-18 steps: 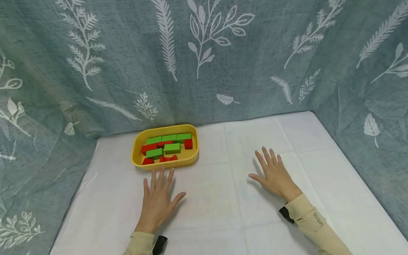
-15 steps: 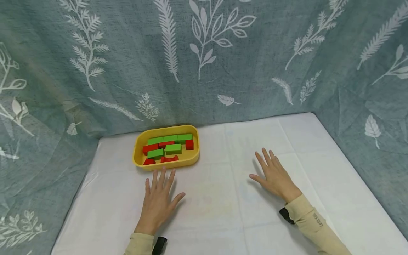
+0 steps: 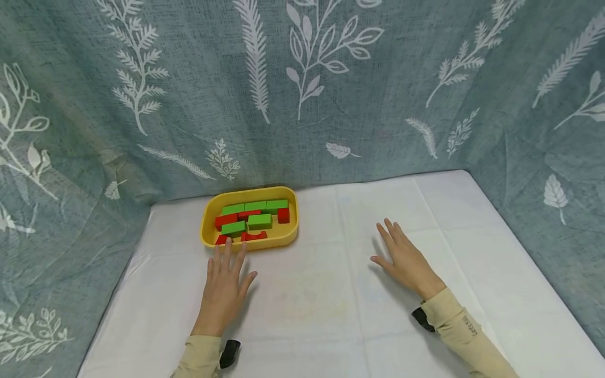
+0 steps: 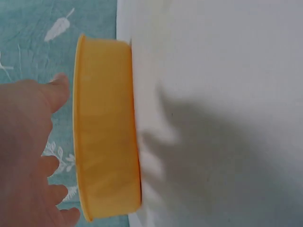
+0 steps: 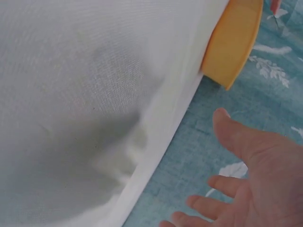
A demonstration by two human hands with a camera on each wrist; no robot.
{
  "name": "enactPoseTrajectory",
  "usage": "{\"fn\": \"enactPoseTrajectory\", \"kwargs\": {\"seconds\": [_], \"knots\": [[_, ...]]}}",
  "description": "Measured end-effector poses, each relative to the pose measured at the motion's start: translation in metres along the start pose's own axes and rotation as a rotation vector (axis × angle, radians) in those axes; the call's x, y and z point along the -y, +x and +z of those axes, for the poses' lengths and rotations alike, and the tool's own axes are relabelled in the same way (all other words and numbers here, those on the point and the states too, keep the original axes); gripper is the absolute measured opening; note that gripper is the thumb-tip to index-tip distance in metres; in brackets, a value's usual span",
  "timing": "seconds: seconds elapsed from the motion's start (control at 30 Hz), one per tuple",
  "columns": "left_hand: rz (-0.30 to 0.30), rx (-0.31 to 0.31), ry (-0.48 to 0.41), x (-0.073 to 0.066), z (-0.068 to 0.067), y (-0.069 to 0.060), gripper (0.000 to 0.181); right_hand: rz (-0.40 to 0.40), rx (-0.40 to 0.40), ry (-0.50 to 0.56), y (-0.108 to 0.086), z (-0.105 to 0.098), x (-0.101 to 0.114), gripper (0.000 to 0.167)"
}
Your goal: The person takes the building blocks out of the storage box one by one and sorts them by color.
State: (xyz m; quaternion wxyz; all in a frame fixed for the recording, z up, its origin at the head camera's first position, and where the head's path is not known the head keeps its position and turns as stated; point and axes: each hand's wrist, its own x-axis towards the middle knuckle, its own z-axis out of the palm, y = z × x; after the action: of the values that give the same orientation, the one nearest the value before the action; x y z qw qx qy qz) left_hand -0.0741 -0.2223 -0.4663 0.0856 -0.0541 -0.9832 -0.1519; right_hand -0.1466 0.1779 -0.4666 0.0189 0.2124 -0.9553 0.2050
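Note:
A yellow tray [image 3: 283, 240] stands at the table's back left with green blocks [image 3: 260, 221] and red blocks [image 3: 227, 220] inside. One red block [image 3: 254, 237] near the front wall has a curved notch. My left hand [image 3: 221, 294] hovers over the cloth, fingers spread, its fingertips overlapping the tray's front rim in the head view; it holds nothing. In the left wrist view the tray's side wall [image 4: 106, 127] shows beyond the fingers. Farther right, my right hand [image 3: 408, 265] is held above the cloth with straight fingers and nothing in it.
A white cloth [image 3: 321, 304] covers the table. Behind it and along both sides hangs a blue-green curtain [image 3: 274, 147] with white leaf prints. A black wrist camera [image 3: 230, 354] sits under the left sleeve, another black wrist camera [image 3: 423, 319] under the right.
My left hand has moved forward and a little left, toward the tray's front edge. The right hand has barely shifted. The whole head view has drifted slightly.

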Motion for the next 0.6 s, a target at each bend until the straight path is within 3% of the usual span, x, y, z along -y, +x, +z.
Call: {"fn": "enactPoseTrajectory", "kwargs": {"seconds": [0.13, 0.23, 0.37, 0.5, 0.6], "knots": [[-0.032, -0.031, -0.032, 0.007, -0.001, 0.005, 0.074, -0.004, -0.013, 0.015, 0.001, -0.001, 0.0, 0.08], [-0.079, -0.068, -0.109, 0.013, -0.002, 0.009, 0.076, -0.013, -0.026, 0.02, 0.001, -0.001, 0.0, 0.079], [-0.185, -0.102, -0.306, 0.023, -0.001, 0.017, 0.082, -0.031, -0.041, 0.028, 0.001, -0.002, 0.001, 0.078], [-0.294, -0.091, -0.477, 0.031, 0.002, 0.025, 0.084, -0.04, -0.052, 0.029, 0.002, -0.002, 0.002, 0.078], [-0.329, -0.098, -0.559, 0.034, 0.003, 0.027, 0.084, -0.048, -0.065, 0.022, 0.002, -0.001, 0.003, 0.077]]}}
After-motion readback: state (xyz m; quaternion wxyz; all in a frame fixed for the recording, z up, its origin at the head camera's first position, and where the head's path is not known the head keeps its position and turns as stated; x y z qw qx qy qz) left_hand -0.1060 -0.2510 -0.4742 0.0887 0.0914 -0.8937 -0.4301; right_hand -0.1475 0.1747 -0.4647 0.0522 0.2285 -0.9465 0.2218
